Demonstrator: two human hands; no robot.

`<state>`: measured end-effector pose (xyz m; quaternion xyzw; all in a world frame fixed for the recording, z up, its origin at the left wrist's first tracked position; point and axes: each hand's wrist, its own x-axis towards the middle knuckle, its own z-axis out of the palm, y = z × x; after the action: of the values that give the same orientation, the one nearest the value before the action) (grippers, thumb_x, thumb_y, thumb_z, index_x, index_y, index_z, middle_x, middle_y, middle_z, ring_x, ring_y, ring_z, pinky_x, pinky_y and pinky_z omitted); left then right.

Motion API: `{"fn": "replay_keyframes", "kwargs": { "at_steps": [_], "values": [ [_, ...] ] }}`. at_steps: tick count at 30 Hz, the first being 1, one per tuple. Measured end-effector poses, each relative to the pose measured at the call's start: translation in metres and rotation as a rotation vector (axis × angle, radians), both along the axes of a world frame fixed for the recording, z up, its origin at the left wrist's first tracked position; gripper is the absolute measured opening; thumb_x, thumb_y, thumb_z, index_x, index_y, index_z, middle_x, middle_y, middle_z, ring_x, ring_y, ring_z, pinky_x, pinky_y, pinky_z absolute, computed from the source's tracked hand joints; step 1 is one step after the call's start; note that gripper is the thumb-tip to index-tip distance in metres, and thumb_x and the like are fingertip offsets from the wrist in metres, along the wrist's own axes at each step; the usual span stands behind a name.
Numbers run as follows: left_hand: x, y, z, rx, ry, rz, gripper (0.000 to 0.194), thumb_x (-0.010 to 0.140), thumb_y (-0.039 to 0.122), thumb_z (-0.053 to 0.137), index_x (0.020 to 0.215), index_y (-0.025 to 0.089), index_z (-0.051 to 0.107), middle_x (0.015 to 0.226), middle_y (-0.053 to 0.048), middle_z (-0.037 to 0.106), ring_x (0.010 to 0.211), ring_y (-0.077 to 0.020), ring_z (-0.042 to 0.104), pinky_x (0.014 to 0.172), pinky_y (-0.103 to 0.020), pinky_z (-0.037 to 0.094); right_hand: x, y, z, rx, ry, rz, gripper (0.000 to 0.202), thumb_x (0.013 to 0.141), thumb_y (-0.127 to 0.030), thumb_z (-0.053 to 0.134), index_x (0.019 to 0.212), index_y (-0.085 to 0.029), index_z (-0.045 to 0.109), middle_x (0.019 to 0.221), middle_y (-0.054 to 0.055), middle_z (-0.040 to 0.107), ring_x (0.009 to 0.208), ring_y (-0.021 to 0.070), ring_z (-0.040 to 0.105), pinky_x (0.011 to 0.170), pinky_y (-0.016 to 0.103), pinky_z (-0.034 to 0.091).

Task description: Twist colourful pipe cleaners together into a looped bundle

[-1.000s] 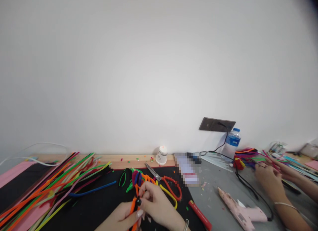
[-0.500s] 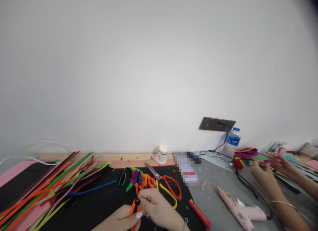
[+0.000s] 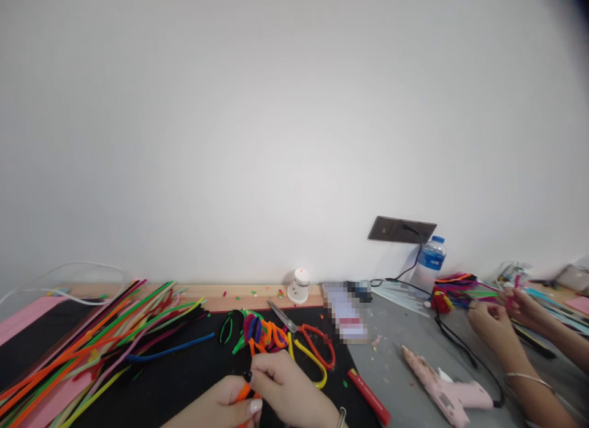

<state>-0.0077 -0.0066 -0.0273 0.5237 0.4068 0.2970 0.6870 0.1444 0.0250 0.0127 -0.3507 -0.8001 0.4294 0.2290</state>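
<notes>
Close to the bottom edge, my left hand [image 3: 218, 404] is closed on an orange pipe cleaner [image 3: 243, 392]. Beside it, touching, my right hand [image 3: 288, 385] pinches the same strand, its fingertips partly hiding it. A small black piece [image 3: 247, 376] shows at the right fingertips; I cannot tell whether it is a bead or a nail. Just beyond my hands lies a bundle of bent pipe cleaners [image 3: 267, 333] in orange, purple and green. Red-handled scissors [image 3: 317, 348] rest to its right, near a curved yellow pipe cleaner [image 3: 313, 361].
Loose pipe cleaners [image 3: 110, 336] spread over the left side. A white paper cup [image 3: 299, 287] stands upside down by the wall. To the right are a red utility knife [image 3: 369, 396], a pink glue gun [image 3: 444, 385], a water bottle [image 3: 430, 262] and a co-worker's hands [image 3: 494, 323].
My hands have shifted slightly down and left, still on the orange pipe cleaner, of which less shows now. The co-worker's hands have moved a little to the right.
</notes>
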Motion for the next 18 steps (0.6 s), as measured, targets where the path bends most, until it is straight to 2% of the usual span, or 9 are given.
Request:
{"fn": "replay_keyframes", "kwargs": {
  "at_steps": [4, 9, 14, 18],
  "values": [
    [0.000, 0.008, -0.002, 0.015, -0.028, -0.046, 0.043, 0.064, 0.057, 0.060, 0.064, 0.014, 0.055, 0.048, 0.000, 0.060, 0.039, -0.0090, 0.048, 0.040, -0.018, 0.029, 0.000, 0.000, -0.004, 0.116, -0.071, 0.008, 0.026, 0.084, -0.024, 0.041, 0.059, -0.017, 0.039, 0.053, -0.006, 0.037, 0.049, 0.0061, 0.032, 0.045, 0.017, 0.023],
    [0.000, 0.006, 0.004, 0.067, 0.069, 0.065, 0.048, 0.066, 0.065, 0.051, 0.066, 0.017, 0.049, 0.042, 0.007, 0.048, 0.036, -0.0058, 0.038, 0.039, -0.018, 0.029, 0.000, 0.002, -0.010, 0.183, -0.108, -0.092, 0.028, 0.084, -0.029, 0.043, 0.059, -0.018, 0.040, 0.052, -0.006, 0.038, 0.049, 0.0067, 0.035, 0.044, 0.018, 0.023],
    [0.001, 0.003, 0.012, 0.185, 0.261, 0.109, 0.055, 0.071, 0.072, 0.030, 0.062, 0.019, 0.044, 0.044, 0.006, 0.045, 0.035, -0.0064, 0.035, 0.036, -0.018, 0.026, -0.002, 0.003, -0.013, 0.136, -0.107, -0.144, 0.035, 0.086, -0.033, 0.041, 0.054, -0.017, 0.037, 0.050, -0.005, 0.036, 0.047, 0.0070, 0.032, 0.043, 0.019, 0.022],
    [0.001, 0.000, 0.014, 0.258, 0.396, 0.147, 0.054, 0.076, 0.067, 0.028, 0.056, 0.019, 0.041, 0.044, 0.006, 0.043, 0.037, -0.0069, 0.036, 0.039, -0.019, 0.026, -0.003, 0.002, -0.011, 0.111, -0.070, -0.143, 0.033, 0.086, -0.030, 0.040, 0.055, -0.017, 0.035, 0.051, -0.006, 0.034, 0.047, 0.0070, 0.030, 0.043, 0.019, 0.022]
  ]
}}
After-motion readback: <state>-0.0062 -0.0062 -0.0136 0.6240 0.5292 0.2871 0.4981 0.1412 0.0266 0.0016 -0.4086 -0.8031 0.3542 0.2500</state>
